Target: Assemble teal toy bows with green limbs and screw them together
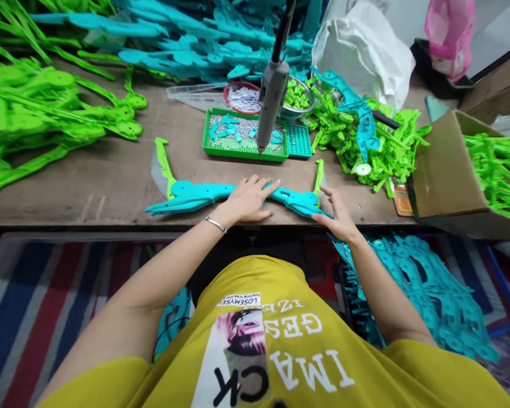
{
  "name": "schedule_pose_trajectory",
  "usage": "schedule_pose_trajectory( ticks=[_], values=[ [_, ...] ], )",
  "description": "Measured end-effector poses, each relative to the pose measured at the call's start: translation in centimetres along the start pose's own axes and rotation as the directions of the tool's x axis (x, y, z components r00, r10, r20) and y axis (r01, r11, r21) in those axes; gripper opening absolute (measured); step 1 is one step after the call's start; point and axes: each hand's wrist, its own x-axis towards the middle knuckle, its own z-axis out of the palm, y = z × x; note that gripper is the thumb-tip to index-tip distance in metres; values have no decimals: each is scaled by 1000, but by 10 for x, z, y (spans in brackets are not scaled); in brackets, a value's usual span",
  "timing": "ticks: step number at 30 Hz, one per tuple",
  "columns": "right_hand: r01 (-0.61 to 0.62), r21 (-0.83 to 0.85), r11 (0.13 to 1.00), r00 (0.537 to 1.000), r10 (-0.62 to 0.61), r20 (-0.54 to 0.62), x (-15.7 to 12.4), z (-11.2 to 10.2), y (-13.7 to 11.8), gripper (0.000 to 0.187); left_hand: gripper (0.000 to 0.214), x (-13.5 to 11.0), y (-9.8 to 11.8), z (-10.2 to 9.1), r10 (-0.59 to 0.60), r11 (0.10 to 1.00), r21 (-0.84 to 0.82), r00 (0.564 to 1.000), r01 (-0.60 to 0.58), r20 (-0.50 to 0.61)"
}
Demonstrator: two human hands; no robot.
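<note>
A turquoise plastic bow-shaped piece point(195, 195), which looks like a toy bow body, lies across the table near its front edge. Slim green arms stand out from it, the left green arm point(165, 167) and the right green arm point(319, 175). My left hand point(249, 199) rests over the middle of the bow, fingers across its top and thumb on the near side, holding it against the table. At the right end, my right hand point(338, 215) has its fingers apart, the thumb touching the turquoise tip. Above the table hangs a grey electric screwdriver point(272, 99), which neither hand touches.
Behind the bow sits a green basket point(245, 152) of screws and small turquoise parts. Nearby stand a red-rimmed bowl point(226, 96) and a metal bowl point(300, 112). Green parts point(38, 113) pile up left, turquoise parts point(187, 45) behind. A cardboard box point(446, 175) stands right.
</note>
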Motion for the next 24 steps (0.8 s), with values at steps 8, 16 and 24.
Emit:
schedule_pose_trajectory(
  ticks=[8,16,24],
  values=[
    [-63,-352,934,990,104,98,0,8,-23,99,100,0,1,1,14,998,-67,999,-11,46],
    [-162,525,835,976,214,-40,20,3,-77,42,66,15,-42,-32,-64,941,-327,995,87,81],
    [-539,815,-212,737,351,578,23,90,-130,35,58,31,-69,-28,-14,878,-453,954,154,298]
  ],
)
